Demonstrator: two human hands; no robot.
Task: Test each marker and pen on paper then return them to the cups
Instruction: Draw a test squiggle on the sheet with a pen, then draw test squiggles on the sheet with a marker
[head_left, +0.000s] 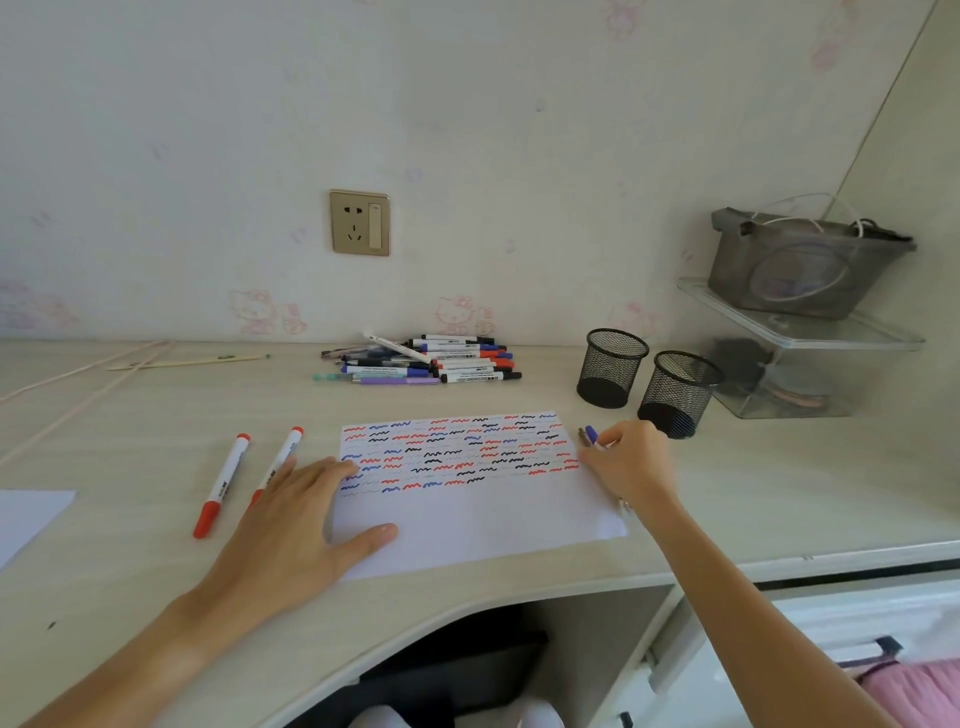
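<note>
Blue-capped marker (592, 435), pinched in the right hand (631, 462) beside the paper's (483, 525) right edge, wants uncapping while the flat, open left hand (301, 519) pins the sheet steady.

A white sheet of paper (467, 514), its upper half filled with rows of red, blue and black squiggles, lies flat on the desk. A blue-capped marker (592, 435) is pinched at the sheet's far right corner. Two black mesh cups (612, 368) stand upright just beyond that grip. Two red-capped markers (222, 484) lie side by side left of the sheet. A pile of pens and markers (423, 359) rests farther back, well away from the grip.
</note>
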